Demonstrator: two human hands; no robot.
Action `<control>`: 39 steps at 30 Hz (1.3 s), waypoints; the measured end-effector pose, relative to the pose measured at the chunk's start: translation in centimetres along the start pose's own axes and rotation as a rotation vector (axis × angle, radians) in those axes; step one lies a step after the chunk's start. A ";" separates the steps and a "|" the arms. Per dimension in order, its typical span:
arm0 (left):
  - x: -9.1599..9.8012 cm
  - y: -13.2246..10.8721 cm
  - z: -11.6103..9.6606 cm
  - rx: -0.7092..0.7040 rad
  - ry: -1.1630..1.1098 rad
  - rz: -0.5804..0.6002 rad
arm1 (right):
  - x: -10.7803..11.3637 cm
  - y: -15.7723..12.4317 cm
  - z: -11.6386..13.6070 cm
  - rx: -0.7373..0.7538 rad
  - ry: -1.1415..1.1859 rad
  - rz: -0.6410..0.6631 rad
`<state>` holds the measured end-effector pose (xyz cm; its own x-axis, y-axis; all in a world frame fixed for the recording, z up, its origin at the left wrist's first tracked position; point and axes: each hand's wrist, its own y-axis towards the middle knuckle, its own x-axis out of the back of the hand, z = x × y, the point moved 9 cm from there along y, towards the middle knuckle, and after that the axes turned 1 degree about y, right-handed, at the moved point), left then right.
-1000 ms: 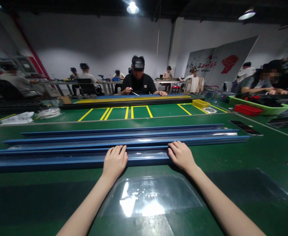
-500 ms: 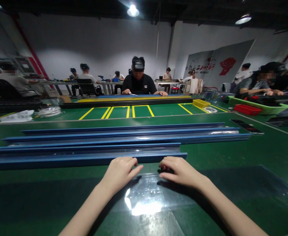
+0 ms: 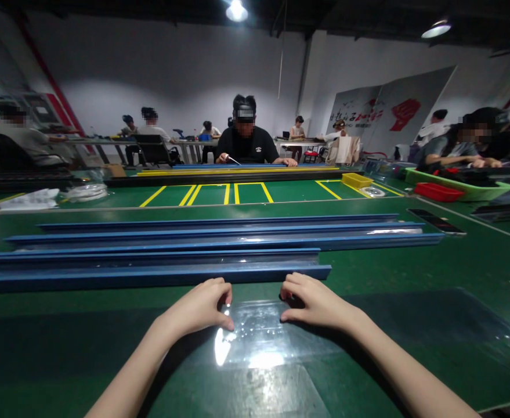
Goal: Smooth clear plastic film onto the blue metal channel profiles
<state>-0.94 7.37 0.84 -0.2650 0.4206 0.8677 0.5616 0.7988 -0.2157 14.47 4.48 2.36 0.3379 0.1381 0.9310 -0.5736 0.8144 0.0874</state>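
In the head view, the left hand (image 3: 198, 305) and right hand (image 3: 313, 299) are at lower centre, each grip curved, thumb and fingers spread apart. A clear, flat, glossy plastic sheet (image 3: 255, 334) lies across the lower frame on the green table (image 3: 380, 267); contact I cannot tell. Just beyond, left to centre, lies a long blue channel-shaped rail (image 3: 150, 277), with more blue rails (image 3: 411, 239) behind.

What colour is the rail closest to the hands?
Blue; the rail shows best in the head view.
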 end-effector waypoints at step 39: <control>6.8 -3.0 5.0 0.178 -0.057 -0.214 | 7.9 -3.5 -4.0 -0.191 -0.476 -0.828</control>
<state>-8.34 9.99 5.13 -0.4094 0.2537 0.8764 0.3426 0.9330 -0.1100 22.13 4.98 7.97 0.2184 -0.7275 0.6505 -0.1451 0.6349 0.7588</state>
